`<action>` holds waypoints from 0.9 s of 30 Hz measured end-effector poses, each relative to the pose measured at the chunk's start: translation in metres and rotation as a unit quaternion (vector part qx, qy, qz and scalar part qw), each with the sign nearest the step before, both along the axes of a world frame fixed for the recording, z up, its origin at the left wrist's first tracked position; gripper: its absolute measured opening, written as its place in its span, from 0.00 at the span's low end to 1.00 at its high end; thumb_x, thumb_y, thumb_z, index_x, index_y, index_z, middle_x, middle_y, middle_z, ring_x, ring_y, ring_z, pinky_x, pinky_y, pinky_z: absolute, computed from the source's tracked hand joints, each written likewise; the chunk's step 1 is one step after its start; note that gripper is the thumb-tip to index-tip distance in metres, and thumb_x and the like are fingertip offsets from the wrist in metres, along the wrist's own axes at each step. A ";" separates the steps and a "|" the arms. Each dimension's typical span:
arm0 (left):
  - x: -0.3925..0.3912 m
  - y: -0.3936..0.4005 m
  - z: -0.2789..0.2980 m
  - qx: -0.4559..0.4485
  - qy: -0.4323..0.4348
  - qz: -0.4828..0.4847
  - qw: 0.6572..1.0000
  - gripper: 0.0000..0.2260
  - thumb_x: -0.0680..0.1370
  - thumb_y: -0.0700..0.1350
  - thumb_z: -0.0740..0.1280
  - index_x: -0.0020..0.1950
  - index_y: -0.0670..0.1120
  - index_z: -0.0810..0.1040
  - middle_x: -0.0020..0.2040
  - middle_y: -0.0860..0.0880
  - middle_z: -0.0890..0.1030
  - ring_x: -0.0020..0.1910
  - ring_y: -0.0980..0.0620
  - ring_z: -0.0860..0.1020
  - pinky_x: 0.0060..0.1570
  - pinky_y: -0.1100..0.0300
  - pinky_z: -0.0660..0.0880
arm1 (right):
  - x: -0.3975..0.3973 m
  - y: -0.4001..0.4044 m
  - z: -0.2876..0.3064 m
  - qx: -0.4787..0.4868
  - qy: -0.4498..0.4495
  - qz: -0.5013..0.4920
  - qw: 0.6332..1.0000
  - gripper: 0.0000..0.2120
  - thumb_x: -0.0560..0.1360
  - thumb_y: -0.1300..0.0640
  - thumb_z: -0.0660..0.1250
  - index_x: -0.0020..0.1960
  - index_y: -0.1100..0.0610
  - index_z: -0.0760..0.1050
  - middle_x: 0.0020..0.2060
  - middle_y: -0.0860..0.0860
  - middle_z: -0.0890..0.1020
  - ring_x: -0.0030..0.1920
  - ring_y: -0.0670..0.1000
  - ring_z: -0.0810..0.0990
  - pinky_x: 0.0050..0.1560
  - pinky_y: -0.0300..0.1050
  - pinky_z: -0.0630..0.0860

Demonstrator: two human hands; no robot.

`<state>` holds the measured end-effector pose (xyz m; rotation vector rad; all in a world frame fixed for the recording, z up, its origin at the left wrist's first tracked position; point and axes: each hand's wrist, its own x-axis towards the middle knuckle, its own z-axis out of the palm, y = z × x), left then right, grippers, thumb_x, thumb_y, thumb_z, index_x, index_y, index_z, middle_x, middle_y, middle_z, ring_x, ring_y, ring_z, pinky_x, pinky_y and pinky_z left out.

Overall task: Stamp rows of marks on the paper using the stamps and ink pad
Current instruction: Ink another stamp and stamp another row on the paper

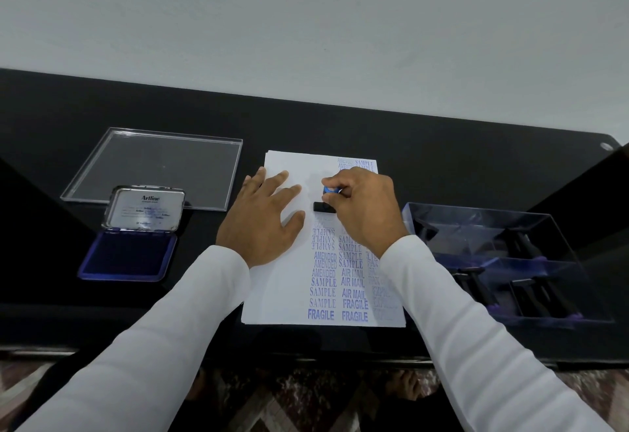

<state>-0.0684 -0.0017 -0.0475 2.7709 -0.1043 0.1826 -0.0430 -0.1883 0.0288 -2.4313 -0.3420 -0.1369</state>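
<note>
A white sheet of paper (272,298) lies on the black table, printed with columns of blue marks such as SAMPLE, AMENDED, AIR MAIL and FRAGILE. My right hand (366,208) pinches the blue handle of a stamp (323,206), whose black base sits on the paper just above the middle column of marks. My left hand (263,224) rests flat on the paper's left half with fingers spread. The ink pad (131,256) lies open to the left, its blue pad facing up and its metal lid raised behind it.
A clear plastic lid (160,166) lies flat at the back left, behind the ink pad. A clear box (493,261) holding several dark stamps stands to the right of the paper. The table's front edge runs below the paper; patterned floor shows beneath.
</note>
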 end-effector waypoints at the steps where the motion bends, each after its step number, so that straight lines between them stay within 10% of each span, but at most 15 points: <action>1: 0.000 0.000 0.000 0.000 0.000 0.001 1.000 0.29 0.78 0.67 0.52 0.76 0.57 0.68 0.80 0.53 0.61 0.81 0.45 0.52 0.76 0.49 0.43 | 0.000 0.000 0.000 0.001 -0.001 0.001 1.000 0.09 0.75 0.59 0.73 0.56 0.56 0.84 0.52 0.50 0.84 0.46 0.44 0.79 0.55 0.34 0.74; 27: -0.001 -0.001 0.003 -0.009 0.003 0.002 1.000 0.30 0.78 0.68 0.52 0.76 0.57 0.69 0.80 0.52 0.61 0.81 0.45 0.53 0.76 0.48 0.45 | -0.001 0.002 -0.004 -0.033 -0.030 0.022 0.999 0.06 0.76 0.61 0.71 0.52 0.59 0.84 0.48 0.52 0.84 0.46 0.49 0.81 0.50 0.32 0.72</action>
